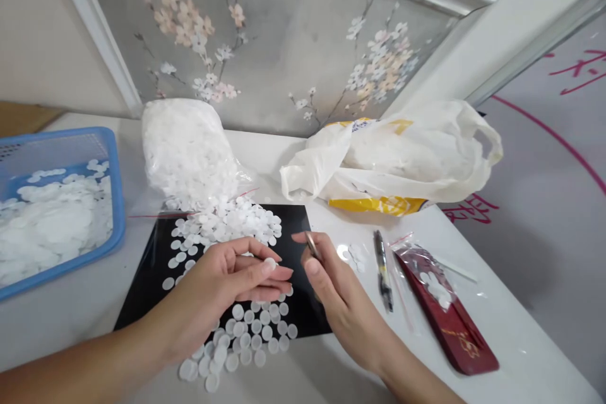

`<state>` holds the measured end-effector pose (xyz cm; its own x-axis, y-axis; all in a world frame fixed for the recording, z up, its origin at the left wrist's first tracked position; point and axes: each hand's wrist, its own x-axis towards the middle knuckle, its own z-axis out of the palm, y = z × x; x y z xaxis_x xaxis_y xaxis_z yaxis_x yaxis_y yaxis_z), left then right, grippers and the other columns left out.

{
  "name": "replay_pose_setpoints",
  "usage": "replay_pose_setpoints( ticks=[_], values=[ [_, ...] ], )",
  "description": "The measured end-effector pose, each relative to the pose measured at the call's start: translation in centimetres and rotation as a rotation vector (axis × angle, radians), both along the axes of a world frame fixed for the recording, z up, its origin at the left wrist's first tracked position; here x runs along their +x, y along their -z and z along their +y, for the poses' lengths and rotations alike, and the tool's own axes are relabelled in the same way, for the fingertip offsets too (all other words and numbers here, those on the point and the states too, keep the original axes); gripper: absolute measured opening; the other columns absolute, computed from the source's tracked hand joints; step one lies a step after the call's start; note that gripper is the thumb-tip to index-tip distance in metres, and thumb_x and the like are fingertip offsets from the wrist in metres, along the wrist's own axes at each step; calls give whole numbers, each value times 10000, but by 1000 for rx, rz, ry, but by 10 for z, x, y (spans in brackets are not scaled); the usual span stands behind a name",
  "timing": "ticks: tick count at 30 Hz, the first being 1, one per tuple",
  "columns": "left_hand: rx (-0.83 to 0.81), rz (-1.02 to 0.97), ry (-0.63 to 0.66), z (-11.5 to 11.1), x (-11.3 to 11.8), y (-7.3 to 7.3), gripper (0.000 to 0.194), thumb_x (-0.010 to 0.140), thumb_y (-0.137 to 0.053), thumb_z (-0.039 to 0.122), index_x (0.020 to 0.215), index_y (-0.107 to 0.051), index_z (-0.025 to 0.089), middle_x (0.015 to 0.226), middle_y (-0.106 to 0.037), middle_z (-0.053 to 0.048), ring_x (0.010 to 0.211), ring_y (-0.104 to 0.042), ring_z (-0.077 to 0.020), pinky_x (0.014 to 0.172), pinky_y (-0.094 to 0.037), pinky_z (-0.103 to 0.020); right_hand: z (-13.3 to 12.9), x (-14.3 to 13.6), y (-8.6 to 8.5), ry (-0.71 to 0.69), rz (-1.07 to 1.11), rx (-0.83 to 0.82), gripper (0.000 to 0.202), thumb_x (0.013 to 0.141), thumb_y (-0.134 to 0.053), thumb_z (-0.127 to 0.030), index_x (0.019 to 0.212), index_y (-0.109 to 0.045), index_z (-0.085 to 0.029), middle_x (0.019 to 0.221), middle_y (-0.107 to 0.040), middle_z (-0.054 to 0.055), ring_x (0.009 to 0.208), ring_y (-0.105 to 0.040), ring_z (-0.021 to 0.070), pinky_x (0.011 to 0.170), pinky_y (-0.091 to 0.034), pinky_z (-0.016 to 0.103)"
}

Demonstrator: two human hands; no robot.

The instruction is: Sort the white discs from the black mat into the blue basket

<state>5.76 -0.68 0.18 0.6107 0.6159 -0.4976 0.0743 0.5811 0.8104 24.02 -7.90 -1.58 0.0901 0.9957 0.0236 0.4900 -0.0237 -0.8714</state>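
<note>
My left hand [231, 274] is above a black sheet [298, 227], its thumb and fingers pinching one small round white plastic cap [270, 262]. Just to the right, my right hand [338, 287] grips a slim metal tool [311, 246]; its kind is mostly hidden by the fingers. The two hands are apart. Beyond my left hand lies a heap of white caps [237, 219], partly spilling from a clear plastic bag [184, 139]. Below the hands, a spread of translucent caps [255, 328] covers the sheet's near edge and the white table.
At the left stands a blue basket [118, 189] of white pieces. A white and yellow carrier bag [402, 158] lies at the back right. Beside my right hand are a black pen [382, 271] and a dark red case [454, 328] under a small clear bag [428, 265].
</note>
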Motion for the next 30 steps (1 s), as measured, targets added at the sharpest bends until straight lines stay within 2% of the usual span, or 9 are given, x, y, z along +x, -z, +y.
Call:
replay_pose_setpoints(
  ticks=[2, 4, 10, 15, 20, 30],
  values=[
    [-5, -17, -16, -1, -1, 0, 228, 834, -707, 388, 912, -616, 194, 931, -789, -59, 936, -739, -222, 902, -548, -309, -1, -2, 1, -38, -89, 75, 398, 1018, -321, -398, 1289, -552, -219, 817, -578, 30, 746, -581, 177, 674, -497, 295],
    [22, -27, -15, -2, -1, 2, 228, 849, -693, 392, 915, -609, 191, 959, -784, -65, 949, -734, -219, 916, -548, -316, -2, -3, 4, -60, -172, 175, 407, 1018, -347, -344, 1339, -561, -214, 845, -585, 46, 756, -596, 174, 679, -518, 287],
    [138, -48, 46, -2, -2, 5, 246, 898, -626, 420, 965, -621, 184, 985, -775, -76, 991, -717, -233, 939, -554, -364, -5, -8, 10, -51, -331, 365, 361, 1001, -426, -245, 1300, -616, -177, 775, -577, 28, 623, -587, 134, 550, -503, 230],
    [148, -62, 71, -4, -2, 1, 227, 911, -614, 398, 982, -628, 183, 959, -779, -66, 967, -722, -215, 922, -559, -340, -7, -11, 7, -64, -415, 379, 361, 1007, -405, -229, 1255, -650, -136, 754, -596, 48, 593, -586, 133, 512, -492, 229],
    [140, -73, 87, -6, -1, 2, 224, 908, -618, 402, 967, -621, 186, 948, -782, -59, 955, -724, -203, 917, -558, -331, -9, -13, 7, -70, -453, 389, 364, 1014, -391, -234, 1271, -640, -166, 752, -606, 50, 600, -586, 130, 517, -500, 224],
    [159, -49, 113, -5, -1, -1, 207, 919, -596, 390, 927, -614, 184, 972, -774, -60, 974, -715, -206, 917, -554, -340, -9, -11, 5, -81, -481, 410, 360, 1014, -392, -230, 1248, -650, -141, 732, -594, 46, 582, -571, 130, 494, -483, 224]
  ],
)
